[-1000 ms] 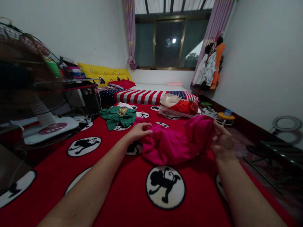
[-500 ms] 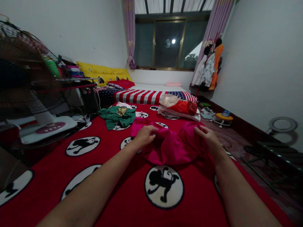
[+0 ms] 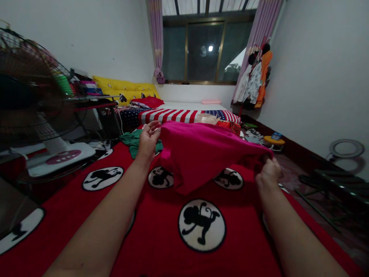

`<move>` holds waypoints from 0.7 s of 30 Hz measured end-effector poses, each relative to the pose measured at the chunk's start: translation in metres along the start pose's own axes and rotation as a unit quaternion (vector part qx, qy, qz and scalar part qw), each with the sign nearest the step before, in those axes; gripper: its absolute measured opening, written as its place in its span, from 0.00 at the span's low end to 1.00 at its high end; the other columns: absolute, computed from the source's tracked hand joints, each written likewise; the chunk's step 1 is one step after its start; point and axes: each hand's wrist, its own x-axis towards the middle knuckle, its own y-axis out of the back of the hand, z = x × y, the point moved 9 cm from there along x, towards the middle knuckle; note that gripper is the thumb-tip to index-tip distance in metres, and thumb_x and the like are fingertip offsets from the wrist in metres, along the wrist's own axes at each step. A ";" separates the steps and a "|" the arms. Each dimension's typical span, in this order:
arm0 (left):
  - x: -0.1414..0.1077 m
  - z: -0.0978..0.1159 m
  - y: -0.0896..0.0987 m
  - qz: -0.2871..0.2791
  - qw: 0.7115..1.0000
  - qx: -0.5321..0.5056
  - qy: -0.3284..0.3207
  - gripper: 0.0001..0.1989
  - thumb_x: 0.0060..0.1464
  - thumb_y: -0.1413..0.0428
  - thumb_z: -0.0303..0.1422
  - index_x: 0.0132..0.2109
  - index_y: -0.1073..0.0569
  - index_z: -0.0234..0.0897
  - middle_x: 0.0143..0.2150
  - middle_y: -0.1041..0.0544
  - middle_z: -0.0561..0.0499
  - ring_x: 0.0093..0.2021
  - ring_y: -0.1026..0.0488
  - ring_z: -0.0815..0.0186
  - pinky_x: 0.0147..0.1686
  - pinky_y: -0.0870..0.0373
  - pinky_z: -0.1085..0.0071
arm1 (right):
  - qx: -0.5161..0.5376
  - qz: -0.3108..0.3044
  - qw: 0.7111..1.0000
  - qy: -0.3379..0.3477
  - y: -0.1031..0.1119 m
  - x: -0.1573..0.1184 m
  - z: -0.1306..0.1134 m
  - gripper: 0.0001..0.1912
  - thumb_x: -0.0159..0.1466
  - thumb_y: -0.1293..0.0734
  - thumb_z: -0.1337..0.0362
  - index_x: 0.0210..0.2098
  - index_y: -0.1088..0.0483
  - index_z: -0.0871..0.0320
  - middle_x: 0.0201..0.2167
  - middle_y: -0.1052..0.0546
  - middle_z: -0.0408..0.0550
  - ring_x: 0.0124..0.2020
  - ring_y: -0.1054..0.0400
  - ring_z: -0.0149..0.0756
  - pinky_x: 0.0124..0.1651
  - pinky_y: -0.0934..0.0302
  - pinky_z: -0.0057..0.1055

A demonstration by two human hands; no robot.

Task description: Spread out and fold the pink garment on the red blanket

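Observation:
A bright pink garment (image 3: 198, 154) hangs stretched between my two hands, lifted above the red blanket (image 3: 155, 234) with its monkey-print circles. My left hand (image 3: 149, 138) pinches its upper left corner, and my right hand (image 3: 268, 173) grips the right end, which sits lower. The cloth sags in the middle, its lower point near the blanket; its exact kind I cannot make out. Behind my left hand lies a crumpled green garment (image 3: 132, 142), partly covered by my hand. A pile of folded clothes (image 3: 226, 124) with red on top shows just over the pink cloth's far edge.
To the left stands a fan (image 3: 37, 100) on a white base, beside a cluttered desk (image 3: 98, 98). A bed with a flag-patterned cover (image 3: 170, 116) spans the back under the window. On the right are a yellow stool (image 3: 273, 141), a dark bench (image 3: 343, 188) and hanging clothes (image 3: 255, 86).
Both hands have moved apart and the left has risen. The pink garment, bunched on the blanket before, is now raised and spread between them, hiding much of the folded pile.

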 end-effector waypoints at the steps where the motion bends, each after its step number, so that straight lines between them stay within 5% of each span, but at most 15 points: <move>1: 0.000 -0.009 -0.002 -0.034 0.996 0.077 -0.008 0.18 0.41 0.37 0.31 0.43 0.25 0.39 0.45 0.23 0.47 0.45 0.26 0.63 0.44 0.30 0.70 | 0.007 0.028 1.000 -0.006 0.010 0.008 0.005 0.07 0.48 0.34 0.66 0.23 0.39 0.54 0.20 0.32 0.36 0.21 0.36 0.29 0.27 0.35 0.28; 4: -0.007 -0.046 -0.008 -0.129 0.950 0.285 0.011 0.15 0.33 0.35 0.28 0.35 0.22 0.38 0.35 0.21 0.47 0.41 0.26 0.59 0.43 0.31 0.67 | -0.009 0.018 0.999 -0.042 0.019 0.024 0.023 0.09 0.50 0.38 0.65 0.18 0.45 0.52 0.19 0.33 0.39 0.22 0.34 0.34 0.29 0.33 0.34; 6: -0.014 -0.062 -0.010 -0.172 0.929 0.328 0.026 0.10 0.31 0.35 0.28 0.28 0.21 0.38 0.27 0.22 0.49 0.34 0.26 0.59 0.39 0.31 0.68 | -0.020 -0.003 0.997 -0.074 0.018 0.027 0.034 0.09 0.51 0.39 0.64 0.18 0.45 0.52 0.18 0.32 0.40 0.23 0.32 0.36 0.31 0.31 0.37; 9: -0.022 -0.066 -0.018 -0.209 0.915 0.344 0.039 0.04 0.34 0.36 0.33 0.23 0.22 0.38 0.21 0.24 0.50 0.26 0.28 0.62 0.30 0.34 0.70 | -0.024 -0.021 0.994 -0.103 0.011 0.021 0.039 0.06 0.53 0.38 0.65 0.20 0.39 0.54 0.18 0.30 0.40 0.23 0.31 0.34 0.34 0.30 0.37; 14: -0.048 -0.058 -0.053 -0.328 0.858 0.395 0.031 0.15 0.43 0.40 0.45 0.24 0.21 0.36 0.20 0.24 0.49 0.22 0.31 0.66 0.22 0.42 0.74 | -0.077 -0.146 0.971 -0.173 -0.020 -0.014 0.031 0.09 0.49 0.29 0.63 0.30 0.28 0.58 0.25 0.22 0.45 0.24 0.28 0.36 0.31 0.30 0.34; 17: -0.072 -0.056 -0.074 -0.393 0.802 0.449 0.002 0.19 0.48 0.44 0.47 0.26 0.20 0.36 0.19 0.25 0.50 0.21 0.33 0.67 0.21 0.46 0.73 | -0.222 -0.286 0.920 -0.148 -0.039 -0.035 0.020 0.18 0.45 0.24 0.60 0.35 0.25 0.58 0.30 0.21 0.48 0.28 0.27 0.38 0.32 0.32 0.33; 21: -0.094 -0.058 -0.089 -0.408 0.766 0.495 -0.038 0.19 0.47 0.44 0.50 0.26 0.21 0.39 0.23 0.23 0.49 0.24 0.31 0.66 0.22 0.47 0.72 | -0.417 -0.439 0.796 -0.004 -0.060 -0.053 0.013 0.24 0.38 0.21 0.57 0.33 0.25 0.57 0.29 0.21 0.45 0.30 0.29 0.38 0.34 0.35 0.32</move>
